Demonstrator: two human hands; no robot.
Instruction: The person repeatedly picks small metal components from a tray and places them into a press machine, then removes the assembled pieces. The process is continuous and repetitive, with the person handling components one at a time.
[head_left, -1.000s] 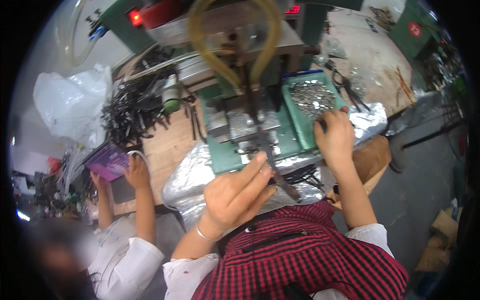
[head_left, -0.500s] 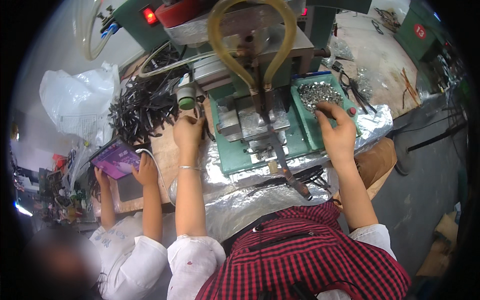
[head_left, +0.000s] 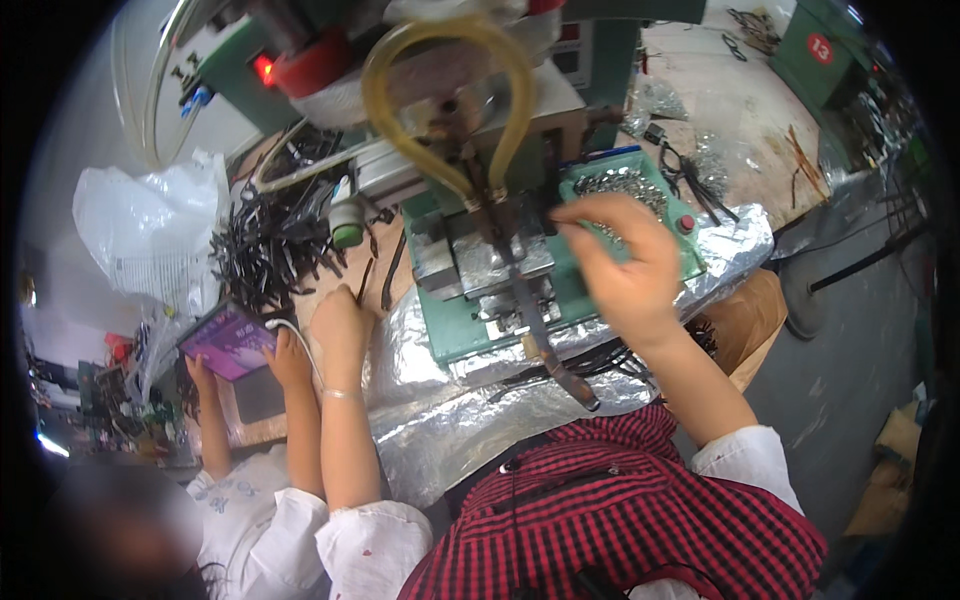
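A thin black strip (head_left: 366,278) pokes up from the closed fingers of my left hand (head_left: 340,328), low over the table left of the green machine base (head_left: 450,340). My right hand (head_left: 630,270) is in front of the green tray of small metal pieces (head_left: 645,165), slightly blurred. Its thumb and forefinger pinch together beside the machine's metal fixture (head_left: 520,250); whatever they hold is too small to make out. A long dark strap (head_left: 540,335) runs from under the press head toward me, its end hanging past the base.
Black strips (head_left: 265,235) lie heaped on the left, near a green-capped white cylinder (head_left: 346,225). A yellowish hose (head_left: 520,100) loops over the press. Another person at left holds a tablet (head_left: 232,340). Foil (head_left: 420,420) covers the table edge. Pliers (head_left: 690,180) lie beyond the tray.
My right hand has come left from the metal pieces to the fixture. My left hand has drawn back toward me, with a black strip now showing in its fingers. The view has shifted slightly.
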